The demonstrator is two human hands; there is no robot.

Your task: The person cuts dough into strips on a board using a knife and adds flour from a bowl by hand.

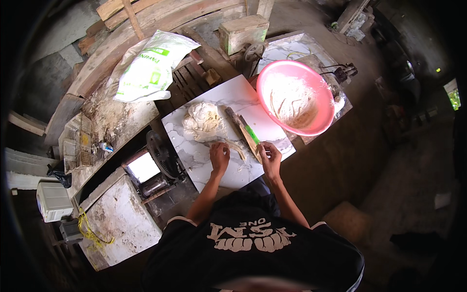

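A white marble-patterned slab [214, 165] serves as the work surface, and everything else sits relative to it. On its far half lies a rough mound of pale dough [204, 120], and from the mound's near side a thin strip of dough [234, 147] trails toward the person. The left hand [219, 156] rests on the slab at the near end of that strip, fingers held together and curled down over it; whether they pinch the strip or only press on it is too small to tell. The right hand [270, 156] sits at the slab's near right edge, fingers bent around the near end of a long flat wooden tool [243, 130] with a green mark on it, which lies slanting across the slab from the dough mound toward that hand. The tool's end is hidden under the fingers, so it looks like a grip, though this cannot be confirmed.

Just off the slab's far right corner stands a pink basin [295, 97] dusted inside with flour. Beyond the slab's far left corner lies a white sack [148, 65] on wooden planks. To the left of the slab sits a dark hand-cranked machine [160, 163], partly shadowed.
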